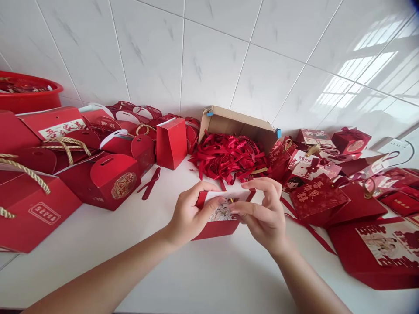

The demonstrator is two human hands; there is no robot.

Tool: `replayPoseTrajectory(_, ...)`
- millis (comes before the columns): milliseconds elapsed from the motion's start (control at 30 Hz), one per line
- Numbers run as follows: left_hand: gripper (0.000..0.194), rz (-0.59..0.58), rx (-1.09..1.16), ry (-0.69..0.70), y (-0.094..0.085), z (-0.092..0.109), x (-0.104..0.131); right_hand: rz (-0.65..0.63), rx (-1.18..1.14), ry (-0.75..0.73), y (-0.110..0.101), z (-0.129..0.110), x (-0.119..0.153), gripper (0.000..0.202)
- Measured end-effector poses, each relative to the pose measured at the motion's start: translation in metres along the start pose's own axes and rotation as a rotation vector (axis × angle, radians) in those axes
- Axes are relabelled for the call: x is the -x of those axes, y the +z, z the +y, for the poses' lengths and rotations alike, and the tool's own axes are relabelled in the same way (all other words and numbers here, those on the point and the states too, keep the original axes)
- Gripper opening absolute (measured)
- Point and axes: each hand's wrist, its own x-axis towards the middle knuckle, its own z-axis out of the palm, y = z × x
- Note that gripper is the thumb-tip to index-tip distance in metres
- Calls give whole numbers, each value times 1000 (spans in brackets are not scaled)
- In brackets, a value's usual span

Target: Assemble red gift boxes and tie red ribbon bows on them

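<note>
In the middle of the white table, a red gift box with a white illustrated panel on its front stands between my hands. My left hand grips its left side, the thumb pressed on the panel and the fingers behind the top. At the box's upper front, my right hand pinches a tiny gold-coloured piece between thumb and forefinger. Its other fingers are bent above the box's right side. What this piece is, I cannot make out. A red ribbon shows just behind the box.
Behind lies a heap of red ribbons by an open cardboard box. Red gift boxes, several with rope handles, crowd the left; more boxes fill the right. A red basin stands far left. A tiled wall closes the back.
</note>
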Motion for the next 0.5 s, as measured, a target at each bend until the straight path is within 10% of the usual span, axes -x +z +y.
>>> replayPoseTrajectory(500, 3, -30, 75, -25, 1, -3, 3, 56, 48, -59, 11, -3, 5, 25)
